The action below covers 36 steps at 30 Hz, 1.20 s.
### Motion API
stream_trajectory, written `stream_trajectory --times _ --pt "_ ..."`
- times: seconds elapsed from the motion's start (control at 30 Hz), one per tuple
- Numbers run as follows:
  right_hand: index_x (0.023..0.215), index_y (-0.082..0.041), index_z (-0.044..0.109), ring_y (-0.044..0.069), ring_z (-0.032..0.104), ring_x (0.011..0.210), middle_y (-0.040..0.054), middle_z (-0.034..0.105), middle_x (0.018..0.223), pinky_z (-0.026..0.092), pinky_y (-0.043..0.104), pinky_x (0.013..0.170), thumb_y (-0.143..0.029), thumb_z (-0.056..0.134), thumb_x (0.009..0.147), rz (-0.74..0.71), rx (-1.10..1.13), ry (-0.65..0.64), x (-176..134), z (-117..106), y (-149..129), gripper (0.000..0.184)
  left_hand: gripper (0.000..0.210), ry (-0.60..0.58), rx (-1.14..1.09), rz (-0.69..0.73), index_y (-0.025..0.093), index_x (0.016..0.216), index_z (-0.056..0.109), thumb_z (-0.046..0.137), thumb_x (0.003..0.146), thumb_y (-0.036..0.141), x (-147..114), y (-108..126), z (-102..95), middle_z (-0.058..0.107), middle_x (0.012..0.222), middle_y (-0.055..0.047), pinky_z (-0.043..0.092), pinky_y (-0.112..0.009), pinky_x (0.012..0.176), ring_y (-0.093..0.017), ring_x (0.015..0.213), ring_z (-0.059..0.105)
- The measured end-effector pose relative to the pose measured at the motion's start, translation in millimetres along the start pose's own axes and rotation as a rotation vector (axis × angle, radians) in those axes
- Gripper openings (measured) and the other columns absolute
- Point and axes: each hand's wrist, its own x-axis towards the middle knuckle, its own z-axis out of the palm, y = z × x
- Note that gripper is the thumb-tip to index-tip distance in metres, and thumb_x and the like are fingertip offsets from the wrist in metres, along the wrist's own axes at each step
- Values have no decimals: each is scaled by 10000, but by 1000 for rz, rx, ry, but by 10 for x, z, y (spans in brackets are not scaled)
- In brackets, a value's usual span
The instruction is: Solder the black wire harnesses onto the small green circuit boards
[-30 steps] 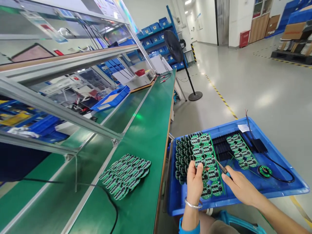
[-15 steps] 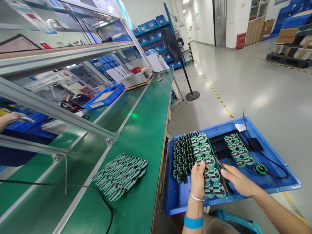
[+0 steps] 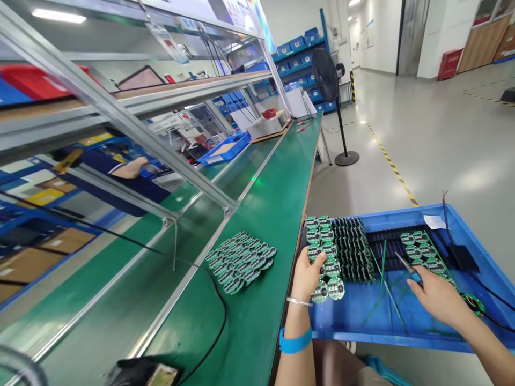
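Observation:
My left hand [image 3: 309, 276] grips a panel of round green circuit boards [image 3: 330, 268], thumb on its face, at the left rim of the blue tray [image 3: 350, 321]. In my right hand [image 3: 436, 289] is a pair of pliers [image 3: 411, 268] with slim jaws and a blue handle, pointing up and left over the tray. Thin green strips [image 3: 390, 297] lie crossed on the tray floor between my hands. Upright rows of circuit board panels [image 3: 354, 249] fill the tray's left part. Another panel [image 3: 418, 246] lies near my right hand, partly hidden by it.
A stack of circuit board panels [image 3: 241, 262] rests on the green bench [image 3: 277, 214], with a black cable [image 3: 223, 305] beside it. A black box with wires [image 3: 462, 259] sits in the tray. A floor fan [image 3: 325, 75] stands beyond. Another person's arm [image 3: 131, 169] shows behind the frame.
My view has swung left. My left hand has carried the panel left, away from the pliers in my right hand. The strip along the panel's right edge is off, and loose strips show in the tray.

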Motion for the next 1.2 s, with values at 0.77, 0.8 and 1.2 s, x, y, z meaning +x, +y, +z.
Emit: stream_trajectory --times 0.77,0.8,1.2 --pt "1034 -86 498 220 552 918 138 538 1032 425 364 821 -295 589 755 321 -3 185 272 -245 98 361 573 -245 735 74 89 1401 315 400 840 168 -780 -76 1253 457 1349 -232 496 -396 795 -308 1033 609" --pt "1029 -87 496 216 560 894 134 555 998 423 358 814 -264 557 766 318 39 197 265 -303 100 323 520 -227 726 115 107 1355 396 421 845 202 -830 0 1222 459 1347 -217 486 -414 839 -317 1083 581" --pt "855 -182 513 117 484 630 -7 558 708 368 217 586 -451 405 900 -170 592 107 -537 -568 -217 294 484 -61 -585 -443 150 1003 640 752 646 455 -728 -128 1513 689 984 -74 504 -350 861 -226 943 643"
